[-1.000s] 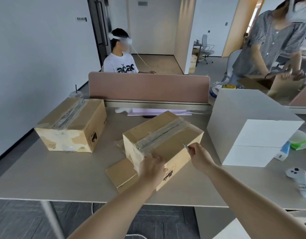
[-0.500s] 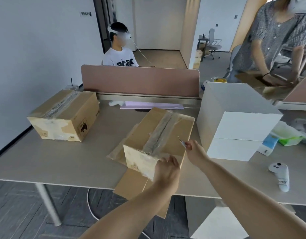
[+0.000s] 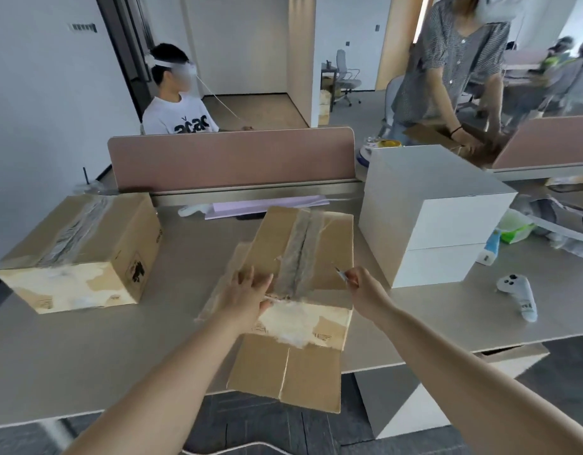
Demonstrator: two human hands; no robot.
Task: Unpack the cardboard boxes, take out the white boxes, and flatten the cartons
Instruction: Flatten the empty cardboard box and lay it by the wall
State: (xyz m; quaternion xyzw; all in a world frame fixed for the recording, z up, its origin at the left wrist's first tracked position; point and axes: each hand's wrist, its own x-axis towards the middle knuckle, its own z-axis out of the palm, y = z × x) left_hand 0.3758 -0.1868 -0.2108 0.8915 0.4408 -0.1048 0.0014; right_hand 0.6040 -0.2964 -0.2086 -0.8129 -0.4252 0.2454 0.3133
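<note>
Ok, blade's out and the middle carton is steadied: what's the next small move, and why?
Probably set the blade on the near end of the tape and slice along the seam. The tape looks uncut on the closed top of the carton, the left hand presses flat beside it, and the right hand pinches the blade just right of it.

The thin pointed tool [image 3: 341,274] in the grip of the right hand [image 3: 362,287] is too small to identify. The left hand [image 3: 247,297] covers the near-left top corner of the taped carton [image 3: 303,244]. The flattened cardboard [image 3: 283,372] beneath it is partly hidden.
</note>
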